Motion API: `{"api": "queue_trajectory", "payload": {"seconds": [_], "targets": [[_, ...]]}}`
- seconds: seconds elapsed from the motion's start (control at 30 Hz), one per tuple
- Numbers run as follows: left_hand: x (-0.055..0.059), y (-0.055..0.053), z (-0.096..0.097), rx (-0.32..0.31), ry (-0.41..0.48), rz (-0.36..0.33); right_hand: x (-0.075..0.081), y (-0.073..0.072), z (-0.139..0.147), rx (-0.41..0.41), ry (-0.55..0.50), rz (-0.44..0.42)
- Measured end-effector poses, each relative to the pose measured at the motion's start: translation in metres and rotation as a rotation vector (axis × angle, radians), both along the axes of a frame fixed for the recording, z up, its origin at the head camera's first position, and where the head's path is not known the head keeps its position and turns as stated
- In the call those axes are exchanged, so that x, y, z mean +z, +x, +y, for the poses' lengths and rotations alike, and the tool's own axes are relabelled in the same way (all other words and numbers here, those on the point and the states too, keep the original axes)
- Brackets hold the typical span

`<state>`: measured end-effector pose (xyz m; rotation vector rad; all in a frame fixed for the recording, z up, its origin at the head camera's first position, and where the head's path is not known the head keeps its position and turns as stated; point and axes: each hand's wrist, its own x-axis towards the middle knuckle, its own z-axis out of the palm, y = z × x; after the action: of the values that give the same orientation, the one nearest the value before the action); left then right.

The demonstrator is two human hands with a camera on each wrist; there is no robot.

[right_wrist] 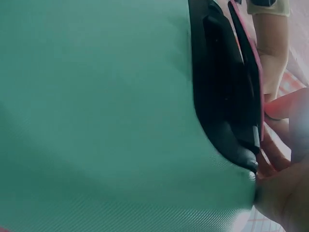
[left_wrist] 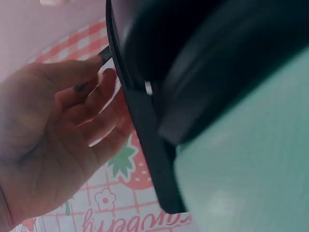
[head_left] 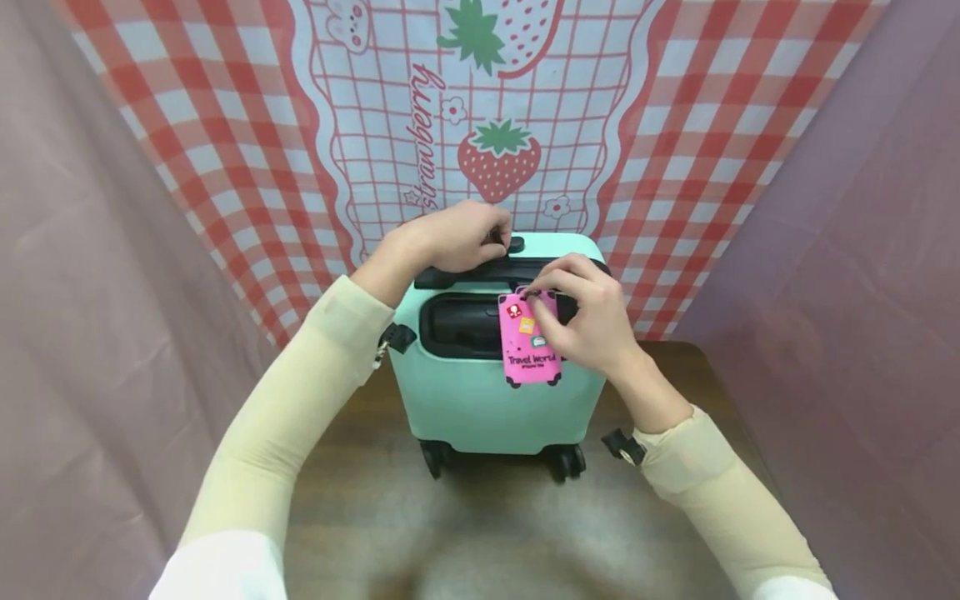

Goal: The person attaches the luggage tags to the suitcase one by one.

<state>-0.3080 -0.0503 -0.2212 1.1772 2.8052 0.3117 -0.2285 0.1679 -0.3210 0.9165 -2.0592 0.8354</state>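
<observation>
A mint-green suitcase [head_left: 498, 408] stands upright with its black handle [head_left: 517, 271] across the top. A pink luggage tag [head_left: 531, 350] printed "Travel World" hangs in front of its dark recess. At the handle's left part, my left hand [head_left: 468, 237] pinches a thin dark strap [left_wrist: 105, 54] between thumb and fingers; where its far end runs is hidden. My right hand [head_left: 592, 312] holds the tag's top by its dark loop, thumb in front. From the right wrist view, the tag appears edge-on beside the suitcase, and the right hand [right_wrist: 285, 159] is partly cut off.
Behind the suitcase hangs a red-and-white checked cloth [head_left: 217, 108] with strawberry prints. Pinkish drapes [head_left: 847, 250] close in both sides. The suitcase's black wheels [head_left: 566, 462] rest on a brown wooden surface [head_left: 480, 525]. A small black knob [head_left: 516, 244] sits on the suitcase's top.
</observation>
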Motion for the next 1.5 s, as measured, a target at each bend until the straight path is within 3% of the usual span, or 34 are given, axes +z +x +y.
{"api": "queue_trajectory", "payload": {"seconds": [0.23, 0.47, 0.7, 0.83, 0.93, 1.1, 1.5], "targets": [[-0.005, 0.012, -0.004, 0.059, 0.141, 0.031, 0.014, -0.011, -0.012, -0.020, -0.026, -0.135], [-0.017, 0.018, 0.002, 0.112, 0.283, 0.074, 0.023, -0.019, -0.022, -0.050, -0.027, -0.158], [-0.040, 0.017, 0.002, 0.108, 0.546, 0.100, 0.023, -0.028, -0.025, -0.040, -0.074, -0.166], [-0.051, 0.013, -0.003, 0.132, 0.745, 0.056, 0.018, -0.031, -0.024, -0.027, -0.118, -0.199], [-0.055, 0.012, -0.005, 0.124, 0.831, 0.035, 0.017, -0.032, -0.022, -0.006, -0.145, -0.217], [-0.059, 0.011, -0.003, 0.104, 0.817, 0.053, 0.017, -0.031, -0.019, 0.001, -0.178, -0.231], [-0.064, 0.012, -0.004, 0.122, 0.761, 0.133, 0.015, -0.033, -0.021, 0.042, -0.234, -0.246]]}}
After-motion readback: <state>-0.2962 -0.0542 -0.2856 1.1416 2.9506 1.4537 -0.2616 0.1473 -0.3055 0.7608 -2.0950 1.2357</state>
